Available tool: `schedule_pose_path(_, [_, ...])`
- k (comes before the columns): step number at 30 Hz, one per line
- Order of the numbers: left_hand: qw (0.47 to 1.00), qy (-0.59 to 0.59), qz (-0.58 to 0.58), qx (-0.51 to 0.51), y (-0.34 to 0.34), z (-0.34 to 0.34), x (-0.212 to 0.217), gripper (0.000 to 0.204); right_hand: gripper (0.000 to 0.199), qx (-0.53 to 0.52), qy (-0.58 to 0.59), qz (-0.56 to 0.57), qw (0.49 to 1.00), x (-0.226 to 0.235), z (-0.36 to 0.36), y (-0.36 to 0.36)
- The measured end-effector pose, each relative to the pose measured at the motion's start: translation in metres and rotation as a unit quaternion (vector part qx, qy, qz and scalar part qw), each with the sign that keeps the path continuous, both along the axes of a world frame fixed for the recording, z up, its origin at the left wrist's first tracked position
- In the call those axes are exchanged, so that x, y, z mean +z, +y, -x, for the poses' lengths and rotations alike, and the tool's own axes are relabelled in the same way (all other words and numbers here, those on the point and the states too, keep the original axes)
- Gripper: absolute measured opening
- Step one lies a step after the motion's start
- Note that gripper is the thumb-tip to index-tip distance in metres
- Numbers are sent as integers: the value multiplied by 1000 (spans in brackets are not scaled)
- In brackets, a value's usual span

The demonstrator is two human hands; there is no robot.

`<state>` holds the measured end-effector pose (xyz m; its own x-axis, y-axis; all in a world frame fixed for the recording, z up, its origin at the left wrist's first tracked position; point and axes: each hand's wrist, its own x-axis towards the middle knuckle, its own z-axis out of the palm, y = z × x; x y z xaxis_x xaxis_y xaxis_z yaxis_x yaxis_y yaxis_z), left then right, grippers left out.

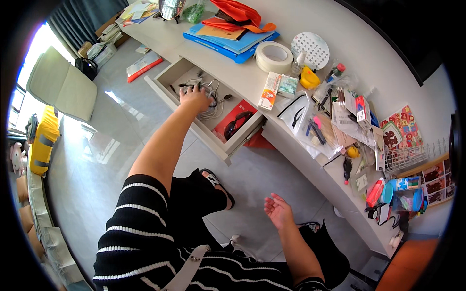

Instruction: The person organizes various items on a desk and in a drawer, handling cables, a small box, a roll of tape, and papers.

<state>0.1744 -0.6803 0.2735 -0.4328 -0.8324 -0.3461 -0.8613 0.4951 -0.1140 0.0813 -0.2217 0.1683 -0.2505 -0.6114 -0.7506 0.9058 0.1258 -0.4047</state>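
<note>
My left hand [195,99] reaches down into the pulled-out drawer [160,87], its fingers bent round part of a tangle of white and grey cables [212,112]. Dark plug ends show beside the fingertips; the palm hides the rest of the grip. In the drawer's near section, a pair of dark sunglasses [238,125] lies on a red packet [227,129]. My right hand [279,211] hangs above the floor in front of the desk, palm up. Its fingers are loosely curled and apart, with nothing in them.
On the desk [233,80] are blue folders [228,41], a tape roll [274,56], small boxes, a yellow duck [309,77] and cluttered stationery. A wire basket [407,160] stands at the right. Behind, a pale chair [63,82] and a yellow bag [44,140] stand on the floor.
</note>
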Motion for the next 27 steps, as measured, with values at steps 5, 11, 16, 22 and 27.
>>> schedule_pose_path(5, [996, -48, -50, -53, 4, 5, -9, 63, 33, 18, -3, 14, 1000, -5, -5, -3])
schedule_pose_path(11, [997, 66, 7, -37, -7, -3, -7, 49, 34, 23, 20, 31, 999, 16, -3, -7])
schedule_pose_path(16, [996, -12, 17, -91, 26, -8, 3, 42, 35, 28, 42, 53, 997, 29, 2, -6])
schedule_pose_path(22, [948, 240, 181, -101, 58, 25, 57, 30, 34, 38, 112, 52, 992, 68, 14, -11])
schedule_pose_path(27, [806, 538, 58, -239, 149, 93, 93, 19, 35, 68, 205, 103, 971, 124, 54, -37])
